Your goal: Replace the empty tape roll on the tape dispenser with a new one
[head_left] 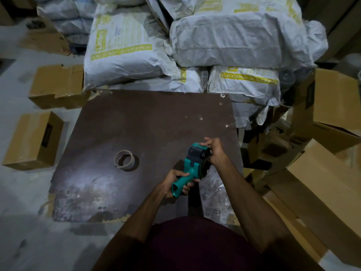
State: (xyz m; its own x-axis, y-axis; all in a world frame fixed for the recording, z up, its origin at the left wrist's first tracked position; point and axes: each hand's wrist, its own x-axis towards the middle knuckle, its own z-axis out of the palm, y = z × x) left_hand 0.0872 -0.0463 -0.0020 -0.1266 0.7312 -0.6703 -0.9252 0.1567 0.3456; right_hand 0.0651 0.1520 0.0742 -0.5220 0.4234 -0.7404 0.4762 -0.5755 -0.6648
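The left hand (176,181) grips the teal tape dispenser (192,163) by its handle. The right hand (214,151) clasps its head. A tape roll (125,160) lies well left of both hands.

- Right hand (214,152): its fingers (208,142) wrap the head of the tape dispenser (195,163); the dispenser's far side is hidden behind them.
- Roll on the dispenser: dark, mostly covered under the right fingers; full or empty cannot be told.
- Left hand (175,182): fingers close around the handle, concealing its middle.
- Sacks (224,42): yellow print too blurred to read.
- Boxes (336,98): cut off by the right edge.
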